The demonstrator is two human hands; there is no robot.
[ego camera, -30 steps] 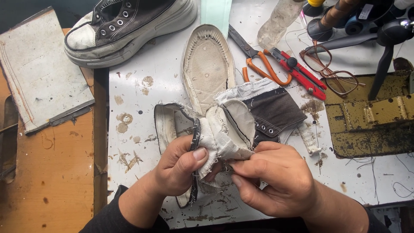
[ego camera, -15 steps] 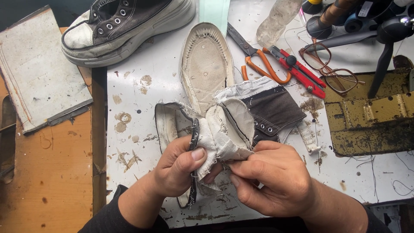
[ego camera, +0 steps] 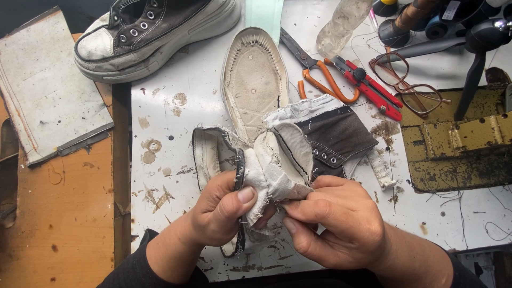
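Observation:
My left hand (ego camera: 218,213) and my right hand (ego camera: 333,221) both pinch the frayed white edge of a dismantled canvas shoe upper (ego camera: 288,160), turned inside out, with dark fabric and metal eyelets showing at its right side. The left thumb presses the cloth against a dark strip; the right fingers hold the fold beside it. A detached worn insole (ego camera: 253,74) lies on the white table (ego camera: 170,133) just behind the upper. A whole dark high-top sneaker (ego camera: 154,32) with a thick white sole rests at the far left.
Orange-handled scissors (ego camera: 320,74) and a red utility knife (ego camera: 370,85) lie behind the upper, with eyeglasses (ego camera: 413,88) and a clear plastic bottle (ego camera: 341,21) nearby. A stained yellow pad (ego camera: 453,138) sits at right. A grey board (ego camera: 45,96) lies on the wooden bench (ego camera: 58,224) at left.
Both hands keep their hold on the upper; the fingers shift only slightly along the frayed edge. Nothing else has moved.

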